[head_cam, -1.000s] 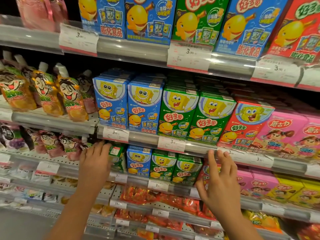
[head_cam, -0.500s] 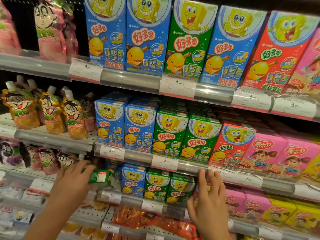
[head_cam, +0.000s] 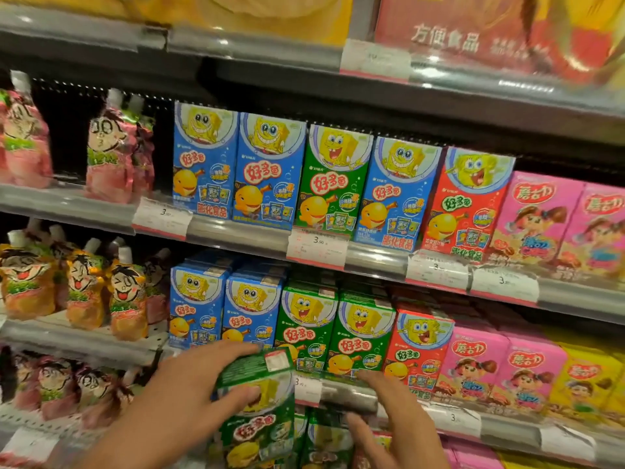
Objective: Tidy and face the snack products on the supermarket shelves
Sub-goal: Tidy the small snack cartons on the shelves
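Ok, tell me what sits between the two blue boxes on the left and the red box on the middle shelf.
Head view: two green boxes stand side by side between the blue boxes and the red box.

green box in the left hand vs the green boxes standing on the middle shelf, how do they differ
The held green box is off the shelf, gripped by the left hand and tipped so its top panel shows; the shelved green boxes stand upright side by side, fronts out, untouched. The held one looks larger only because it is nearer the camera. Both share the green pack with the yellow cartoon character.
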Motion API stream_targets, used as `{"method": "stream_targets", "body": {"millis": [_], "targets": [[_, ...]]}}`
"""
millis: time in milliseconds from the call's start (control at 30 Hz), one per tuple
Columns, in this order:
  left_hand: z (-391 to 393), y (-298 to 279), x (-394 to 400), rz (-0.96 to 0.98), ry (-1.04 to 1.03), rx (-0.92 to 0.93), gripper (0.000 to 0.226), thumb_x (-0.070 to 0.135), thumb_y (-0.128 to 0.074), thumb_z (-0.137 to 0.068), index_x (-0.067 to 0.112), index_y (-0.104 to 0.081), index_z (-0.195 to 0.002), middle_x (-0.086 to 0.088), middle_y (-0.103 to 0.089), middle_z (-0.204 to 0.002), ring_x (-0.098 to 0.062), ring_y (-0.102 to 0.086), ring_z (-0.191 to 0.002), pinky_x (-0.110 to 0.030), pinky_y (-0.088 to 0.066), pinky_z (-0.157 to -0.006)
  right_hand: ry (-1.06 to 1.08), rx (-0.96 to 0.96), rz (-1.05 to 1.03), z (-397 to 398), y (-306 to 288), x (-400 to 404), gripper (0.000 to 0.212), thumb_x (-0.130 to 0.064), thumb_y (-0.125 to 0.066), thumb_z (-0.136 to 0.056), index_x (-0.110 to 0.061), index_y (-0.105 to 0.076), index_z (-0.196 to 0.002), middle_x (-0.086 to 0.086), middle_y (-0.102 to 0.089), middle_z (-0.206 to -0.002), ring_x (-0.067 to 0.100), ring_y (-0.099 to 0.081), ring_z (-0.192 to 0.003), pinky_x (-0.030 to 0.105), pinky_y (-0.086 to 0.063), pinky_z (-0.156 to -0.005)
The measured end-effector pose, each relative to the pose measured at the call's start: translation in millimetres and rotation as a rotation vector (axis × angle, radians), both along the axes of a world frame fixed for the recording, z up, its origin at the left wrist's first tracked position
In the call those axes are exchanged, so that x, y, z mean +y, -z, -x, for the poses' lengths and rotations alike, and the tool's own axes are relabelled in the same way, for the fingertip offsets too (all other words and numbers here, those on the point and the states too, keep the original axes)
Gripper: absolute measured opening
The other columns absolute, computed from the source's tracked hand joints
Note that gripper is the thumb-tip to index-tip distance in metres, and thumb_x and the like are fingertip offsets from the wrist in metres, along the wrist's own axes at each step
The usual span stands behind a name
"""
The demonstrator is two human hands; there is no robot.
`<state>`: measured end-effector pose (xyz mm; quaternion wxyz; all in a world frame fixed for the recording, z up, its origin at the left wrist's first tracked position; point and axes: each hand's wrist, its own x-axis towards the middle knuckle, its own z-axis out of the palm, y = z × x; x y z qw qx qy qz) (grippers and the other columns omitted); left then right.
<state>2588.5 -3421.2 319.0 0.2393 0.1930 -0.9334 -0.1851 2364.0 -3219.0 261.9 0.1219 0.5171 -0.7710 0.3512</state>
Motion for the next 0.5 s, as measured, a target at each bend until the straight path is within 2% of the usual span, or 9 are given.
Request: {"method": "stream_targets", "body": {"millis": [33,67,100,133,200,267,333,400,500], "targets": [[11,-5,8,0.014,0.035,0.025,0.069,0.098,-0.032,-0.067,0.068,-0.037,-0.128,0.047,-0.046,-0.121,0.022,-0.046,-0.111,-0.008,-0.041,-0.09,-0.031,-0.102,0.065,-7,-15,0,0.07,-0.1,-0.042,-0.063,-0.065,-0.056,-0.121,-0.039,-0.052,-0.125,-0.013,-0.051,-0.119,0.025,-0.043,-0.101],[22,-11,18,0.03,0.069,0.058,0.071,0.098,-0.027,-0.067,0.067,-0.038,-0.131,0.045,-0.047,-0.124,0.022,-0.045,-0.113,-0.007,-0.04,-0.091,-0.07,-0.142,0.175,-10,-24,3,0.066,-0.096,-0.05,-0.058,-0.064,-0.06,-0.115,-0.038,-0.058,-0.118,-0.006,-0.058,-0.117,0.028,-0.048,-0.098],[34,-17,26,0.043,0.104,0.099,0.074,0.097,-0.025,-0.069,0.066,-0.038,-0.135,0.044,-0.047,-0.127,0.023,-0.043,-0.115,-0.006,-0.038,-0.092,-0.11,-0.197,0.219,-9,-33,6,0.048,-0.082,-0.06,-0.067,-0.063,-0.062,-0.11,-0.037,-0.062,-0.112,0.001,-0.063,-0.115,0.03,-0.051,-0.095],[45,-24,35,0.061,0.134,0.137,0.078,0.098,-0.022,-0.069,0.065,-0.037,-0.138,0.044,-0.045,-0.129,0.024,-0.04,-0.118,-0.003,-0.035,-0.093,-0.189,-0.215,0.164,-7,-44,9,0.043,-0.063,-0.072,-0.079,-0.066,-0.057,-0.119,-0.036,-0.063,-0.114,0.002,-0.062,-0.118,0.027,-0.051,-0.097],[66,-40,52,0.103,0.176,0.189,0.084,0.101,-0.013,-0.067,0.065,-0.035,-0.14,0.047,-0.038,-0.133,0.026,-0.032,-0.124,0.0,-0.026,-0.095,-0.286,-0.207,0.139,5,-63,20,0.073,-0.048,-0.08,-0.081,-0.071,-0.038,-0.136,-0.036,-0.058,-0.128,-0.003,-0.062,-0.116,0.015,-0.051,-0.094],[83,-57,65,0.127,0.222,0.227,0.08,0.096,-0.02,-0.075,0.058,-0.04,-0.142,0.042,-0.044,-0.133,0.021,-0.036,-0.126,0.0,-0.027,-0.095,-0.226,-0.19,0.287,23,-80,40,0.079,-0.048,-0.082,-0.075,-0.064,-0.038,-0.14,-0.022,-0.063,-0.125,0.009,-0.068,-0.105,0.02,-0.056,-0.085],[96,-74,73,0.122,0.269,0.27,0.067,0.085,-0.035,-0.082,0.053,-0.047,-0.14,0.037,-0.05,-0.13,0.017,-0.041,-0.125,-0.002,-0.031,-0.095,-0.24,-0.208,0.341,32,-95,49,0.078,-0.046,-0.08,-0.071,-0.059,-0.044,-0.14,-0.012,-0.066,-0.122,0.018,-0.069,-0.101,0.027,-0.057,-0.083],[106,-90,81,0.139,0.312,0.309,0.058,0.077,-0.044,-0.087,0.051,-0.052,-0.137,0.037,-0.052,-0.128,0.014,-0.047,-0.122,-0.005,-0.035,-0.094,-0.233,-0.178,0.329,43,-108,56,0.071,-0.049,-0.077,-0.071,-0.056,-0.049,-0.136,-0.011,-0.067,-0.12,0.018,-0.067,-0.096,0.03,-0.056,-0.085],[120,-114,88,0.145,0.369,0.358,0.055,0.073,-0.041,-0.092,0.042,-0.058,-0.135,0.032,-0.056,-0.128,0.006,-0.052,-0.123,-0.015,-0.041,-0.097,-0.217,-0.162,0.329,60,-130,71,0.061,-0.053,-0.078,-0.076,-0.052,-0.053,-0.132,-0.012,-0.068,-0.114,0.017,-0.067,-0.093,0.032,-0.055,-0.085]]}}
